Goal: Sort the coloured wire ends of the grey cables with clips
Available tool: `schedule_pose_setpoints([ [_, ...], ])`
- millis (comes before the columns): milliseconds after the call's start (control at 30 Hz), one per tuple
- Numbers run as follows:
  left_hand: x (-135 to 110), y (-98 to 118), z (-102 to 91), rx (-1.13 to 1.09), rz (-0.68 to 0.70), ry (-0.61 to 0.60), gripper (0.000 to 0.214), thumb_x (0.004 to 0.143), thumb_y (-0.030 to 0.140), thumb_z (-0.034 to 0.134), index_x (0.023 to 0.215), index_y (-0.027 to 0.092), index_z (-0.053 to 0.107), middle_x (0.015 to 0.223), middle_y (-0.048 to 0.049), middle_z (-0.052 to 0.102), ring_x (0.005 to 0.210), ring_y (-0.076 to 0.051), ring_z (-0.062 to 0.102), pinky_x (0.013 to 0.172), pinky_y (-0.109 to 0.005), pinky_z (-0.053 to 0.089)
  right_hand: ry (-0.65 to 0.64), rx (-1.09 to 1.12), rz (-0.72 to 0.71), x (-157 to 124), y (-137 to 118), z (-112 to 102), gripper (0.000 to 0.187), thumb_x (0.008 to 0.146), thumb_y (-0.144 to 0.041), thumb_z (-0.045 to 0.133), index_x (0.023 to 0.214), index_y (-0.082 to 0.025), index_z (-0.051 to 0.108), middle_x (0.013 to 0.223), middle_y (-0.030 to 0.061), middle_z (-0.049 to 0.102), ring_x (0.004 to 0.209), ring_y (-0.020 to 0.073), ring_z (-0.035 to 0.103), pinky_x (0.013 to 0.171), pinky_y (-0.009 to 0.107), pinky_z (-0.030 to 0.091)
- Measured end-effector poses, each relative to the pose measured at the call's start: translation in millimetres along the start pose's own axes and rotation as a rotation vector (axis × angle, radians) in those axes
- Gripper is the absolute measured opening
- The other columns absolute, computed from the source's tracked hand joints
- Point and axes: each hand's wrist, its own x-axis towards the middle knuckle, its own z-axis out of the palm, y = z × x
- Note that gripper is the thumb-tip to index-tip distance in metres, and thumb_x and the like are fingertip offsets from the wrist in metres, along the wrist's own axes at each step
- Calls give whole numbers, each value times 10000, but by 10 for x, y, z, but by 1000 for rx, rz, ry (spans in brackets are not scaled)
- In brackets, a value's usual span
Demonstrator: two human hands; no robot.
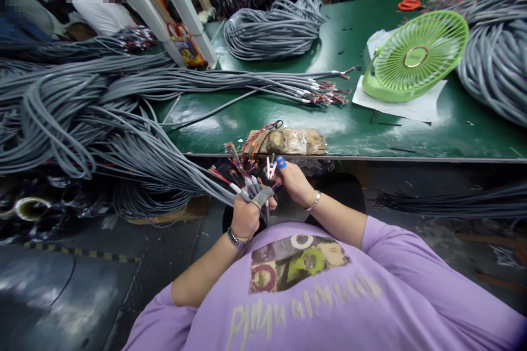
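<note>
My left hand (248, 214), with a watch on the wrist and grey tape on a finger, is closed around the ends of several grey cables (173, 167) that run off to the left. Their stripped ends show coloured wires (241, 167). My right hand (293, 181), with a bracelet and a blue-taped fingertip, pinches a small pink clip-like piece (270, 167) at the wire ends. Both hands sit just below the front edge of the green table (349, 126), beside a small wooden block fixture (288, 141).
A large heap of grey cables (61, 115) fills the left. A coiled grey bundle (274, 27) lies at the back, another pile (496, 60) at the right. A green fan (415, 57) rests on white paper. Another person (99, 0) sits far left.
</note>
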Motion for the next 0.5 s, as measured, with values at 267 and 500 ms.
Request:
schedule_pose_setpoints([
  [267,40,-31,33,55,-45,-6,246,725,341,717,607,133,660,519,-18,648,459,-129,595,476,-236,502,-35,368,254,98,-7,76,481,732,-613,665,735,-134,617,607,-14,554,523,74,425,490,211,329],
  [500,62,-61,0,99,-44,-32,245,736,335,708,596,139,662,516,-19,648,457,-131,595,490,-242,504,-44,416,276,94,36,87,508,756,-652,610,758,-144,622,639,4,587,563,97,498,515,212,383],
])
